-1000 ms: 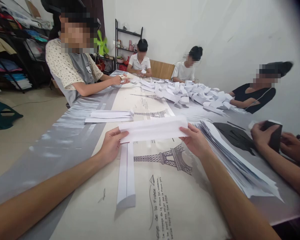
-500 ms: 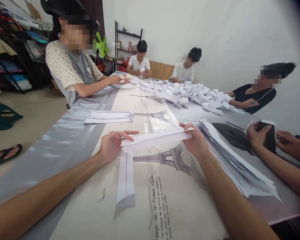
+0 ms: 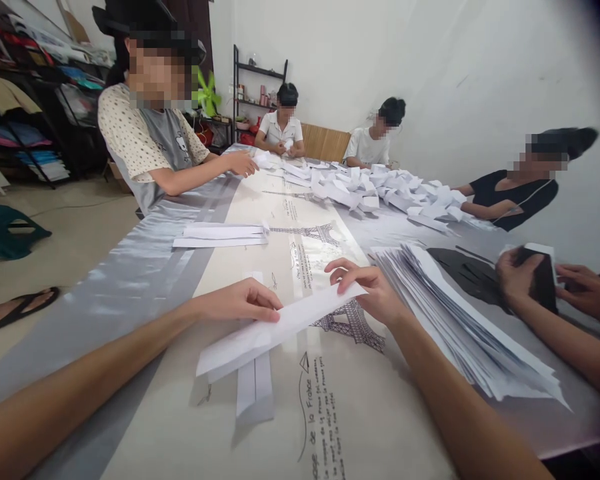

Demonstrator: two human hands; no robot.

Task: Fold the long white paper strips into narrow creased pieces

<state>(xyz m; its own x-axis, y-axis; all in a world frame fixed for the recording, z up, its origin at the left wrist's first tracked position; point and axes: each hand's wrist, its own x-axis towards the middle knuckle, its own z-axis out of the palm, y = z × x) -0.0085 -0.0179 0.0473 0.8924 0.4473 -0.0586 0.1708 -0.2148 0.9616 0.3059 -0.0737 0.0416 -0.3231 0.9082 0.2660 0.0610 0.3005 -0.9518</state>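
A folded white paper strip (image 3: 245, 347) slants over the table between my hands. My right hand (image 3: 375, 293) pinches its far right end between thumb and fingers. Farther along the strip, my left hand (image 3: 243, 300) is closed on its upper edge, thumb and fingertips on the paper. Beneath it lies another folded paper strip (image 3: 254, 393), partly covered, on the printed tablecloth (image 3: 190, 413). Just right of my right hand is a fanned stack of white paper sheets (image 3: 450, 327).
Several folded strips (image 3: 220, 235) lie together ahead on the left. A heap of folded paper pieces (image 3: 375, 187) covers the far middle. Co-workers sit around the table; at right, another person's hands hold a dark object with a white edge (image 3: 543, 280).
The held strip has tilted, its left end coming down toward me. My left hand has shifted inward along it, and my right hand has moved left. The left co-worker's arm has reached farther out.
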